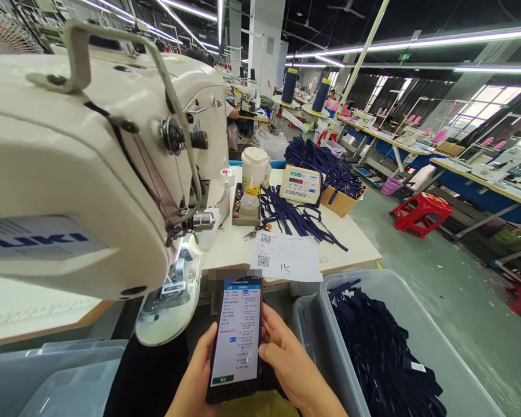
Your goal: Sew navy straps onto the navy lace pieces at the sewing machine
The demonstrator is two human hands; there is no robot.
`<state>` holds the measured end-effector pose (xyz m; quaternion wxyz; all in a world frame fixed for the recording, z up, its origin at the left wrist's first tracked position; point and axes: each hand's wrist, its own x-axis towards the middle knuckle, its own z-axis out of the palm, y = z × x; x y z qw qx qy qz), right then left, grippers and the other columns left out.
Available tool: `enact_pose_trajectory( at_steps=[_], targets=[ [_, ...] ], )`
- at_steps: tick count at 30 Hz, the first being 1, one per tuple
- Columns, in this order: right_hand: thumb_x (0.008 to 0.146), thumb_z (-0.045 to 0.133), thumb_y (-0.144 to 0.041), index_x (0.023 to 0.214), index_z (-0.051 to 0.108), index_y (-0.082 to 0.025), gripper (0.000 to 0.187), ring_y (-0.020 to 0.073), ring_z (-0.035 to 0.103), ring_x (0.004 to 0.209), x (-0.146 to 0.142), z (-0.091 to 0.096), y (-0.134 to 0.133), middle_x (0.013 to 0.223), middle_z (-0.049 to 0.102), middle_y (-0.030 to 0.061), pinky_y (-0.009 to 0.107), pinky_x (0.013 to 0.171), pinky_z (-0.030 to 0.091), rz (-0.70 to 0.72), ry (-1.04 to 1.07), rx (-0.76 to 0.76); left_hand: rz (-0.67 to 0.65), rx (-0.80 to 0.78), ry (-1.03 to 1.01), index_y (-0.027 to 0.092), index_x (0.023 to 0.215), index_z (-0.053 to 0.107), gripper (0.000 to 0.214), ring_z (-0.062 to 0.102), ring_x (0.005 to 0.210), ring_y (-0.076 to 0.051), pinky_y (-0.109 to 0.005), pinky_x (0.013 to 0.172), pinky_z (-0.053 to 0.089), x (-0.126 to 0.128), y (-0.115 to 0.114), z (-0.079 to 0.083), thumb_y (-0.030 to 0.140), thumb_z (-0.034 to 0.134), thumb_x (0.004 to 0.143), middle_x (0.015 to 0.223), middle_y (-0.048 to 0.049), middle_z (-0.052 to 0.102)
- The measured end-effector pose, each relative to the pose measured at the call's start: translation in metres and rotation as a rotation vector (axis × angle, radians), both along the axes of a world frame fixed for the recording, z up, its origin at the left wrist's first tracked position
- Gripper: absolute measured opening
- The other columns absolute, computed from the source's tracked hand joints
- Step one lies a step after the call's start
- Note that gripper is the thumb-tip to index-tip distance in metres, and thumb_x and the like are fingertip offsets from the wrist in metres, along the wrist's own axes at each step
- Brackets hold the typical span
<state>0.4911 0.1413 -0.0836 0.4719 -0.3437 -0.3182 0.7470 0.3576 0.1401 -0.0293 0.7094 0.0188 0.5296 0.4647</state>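
Now you're holding a flat, glossy, rectangular phone (238, 344), left grip (195, 373) and right grip (287, 362) half-closed around opposite edges.

**Yep, you're on a sewing factory floor**

So you've got a big cream-white metal sewing machine with blue JUKI lettering (82, 168) right in front of you, which kinda settles it. Past it there are tall navy thread cones with yellow tops (289, 86), then long pale-topped worktables (481, 180) with more white sewing machines (506, 161) lined up down the hall. Next to you, a translucent plastic bin (438, 341) is heaped with dark navy fabric strips (382, 353). Add the long white tube lights (412, 41) overhead and it's definitely industrial, not somebody's craft room.
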Motion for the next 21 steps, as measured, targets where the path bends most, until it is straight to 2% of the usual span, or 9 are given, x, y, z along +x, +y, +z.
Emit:
enact_pose_trajectory(
  at_steps=[4,7,13,16,21],
  targets=[
    [0.069,0.048,-0.002,0.132,0.052,-0.026,0.067,0.0208,0.054,0.111,-0.001,-0.001,0.001,0.126,0.06,0.0016,0.035,0.094,0.042,-0.003,0.004,0.004,0.003,-0.006,0.022,0.019,0.093,0.07,0.022,0.068,0.072,-0.02,-0.028,0.06,0.052,-0.001,0.0,0.001,0.032,0.058,0.081,0.075,-0.0002,0.071],
    [0.067,0.046,-0.001,0.13,0.054,-0.026,0.069,0.0203,0.055,0.11,-0.003,0.0,0.001,0.122,0.062,0.0016,0.034,0.093,0.042,0.008,0.008,0.014,-0.007,-0.028,0.03,0.018,0.093,0.07,0.022,0.069,0.074,-0.022,-0.029,0.056,0.052,-0.001,0.001,0.007,0.031,0.056,0.082,0.073,-0.0009,0.071],
    [0.06,0.044,0.001,0.13,0.053,-0.027,0.076,0.0188,0.055,0.11,-0.005,0.002,0.0,0.122,0.062,0.0004,0.033,0.093,0.041,0.018,0.021,0.017,0.031,-0.062,-0.026,0.016,0.09,0.07,0.024,0.064,0.056,-0.017,-0.028,0.051,0.052,0.0,0.004,0.019,0.029,0.051,0.085,0.066,-0.0006,0.07],
    [0.06,0.044,0.0,0.13,0.053,-0.026,0.075,0.019,0.054,0.111,-0.005,0.002,0.0,0.121,0.062,0.0011,0.033,0.094,0.041,0.018,0.009,0.017,0.006,-0.049,-0.018,0.016,0.099,0.069,0.028,0.065,0.059,-0.017,-0.027,0.053,0.051,-0.002,0.002,0.014,0.033,0.052,0.085,0.067,-0.0014,0.07],
    [0.064,0.048,-0.002,0.131,0.053,-0.025,0.071,0.0203,0.053,0.112,-0.005,0.001,0.0,0.122,0.062,0.0021,0.036,0.097,0.04,0.004,-0.022,0.009,-0.05,0.004,0.041,0.019,0.114,0.064,0.038,0.067,0.069,-0.02,-0.03,0.06,0.052,-0.009,-0.003,-0.008,0.035,0.058,0.08,0.08,-0.0024,0.072]
  ],
)
